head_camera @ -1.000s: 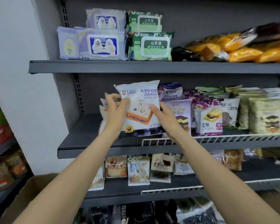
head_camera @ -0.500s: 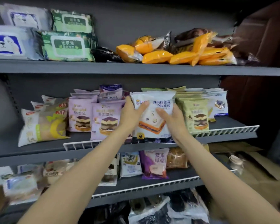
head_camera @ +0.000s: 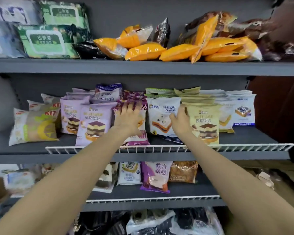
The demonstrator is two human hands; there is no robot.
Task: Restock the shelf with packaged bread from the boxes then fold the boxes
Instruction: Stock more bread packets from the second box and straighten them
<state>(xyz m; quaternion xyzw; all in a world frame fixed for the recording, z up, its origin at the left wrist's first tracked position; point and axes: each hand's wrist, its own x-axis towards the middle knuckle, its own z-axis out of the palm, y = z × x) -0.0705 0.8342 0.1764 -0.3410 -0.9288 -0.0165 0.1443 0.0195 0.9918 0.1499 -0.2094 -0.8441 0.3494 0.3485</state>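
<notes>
The white plastic bread packet printed with a blueberry sandwich slice (head_camera: 161, 116) stands upright on the grey metal middle shelf (head_camera: 244, 138), centre of the frame, wedged between a purple-topped bread packet (head_camera: 136, 131) on its left and a cream-yellow layered-cake bread packet (head_camera: 204, 122) on its right. The right hand (head_camera: 181, 120) has its fingers curled round the white packet's right edge, gripping it at the seam. The left hand (head_camera: 128, 118) lies flat with fingers spread and fairly straight, pressing on the purple-topped packet and holding nothing.

The likely trouble is crowding. These packets are slick, air-puffed film pillows with crimped, serrated top seams; they slide against each other easily and have no stiff base. If the white packet is pushed in too hard, its neighbours could tip forward over the low white wire rail (head_camera: 168, 148) at the shelf lip, or the soft bread inside could be squashed. Releasing it while it leans would probably let it slump, since only side pressure keeps it standing. The row behind looks tightly stacked too, so depth may be short.

No cardboard box can be made out clearly here; folding seems some way off.
</notes>
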